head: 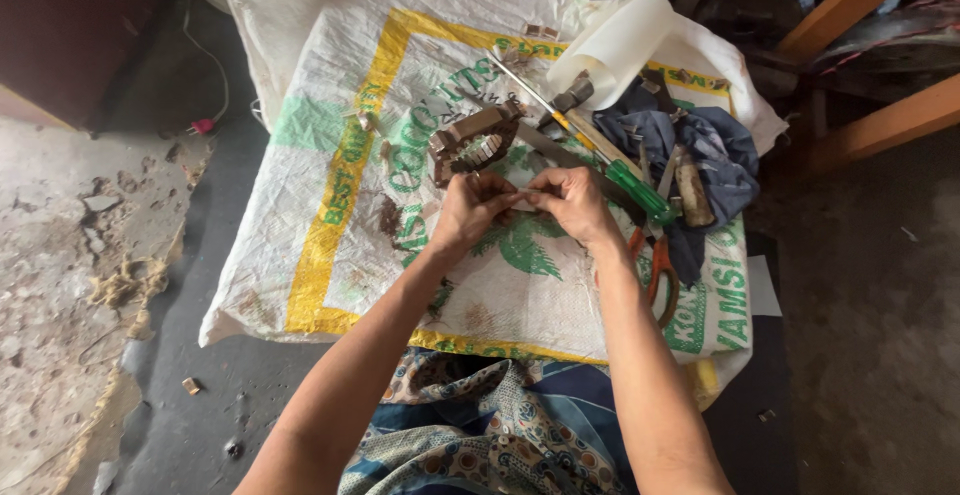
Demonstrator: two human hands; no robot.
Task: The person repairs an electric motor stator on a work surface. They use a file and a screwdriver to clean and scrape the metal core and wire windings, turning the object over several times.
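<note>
Both hands, left hand [470, 207] and right hand [568, 200], pinch one small pale strip [522, 198] that could slip onto the cluttered woven sack [330, 205].

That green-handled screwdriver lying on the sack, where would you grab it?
By the green handle, coming from above on the right side. The screwdriver lies flat and slanted, its thin shaft pointing up-left; the handle is the thickest part and lies uncovered beside the blue cloth.
</note>
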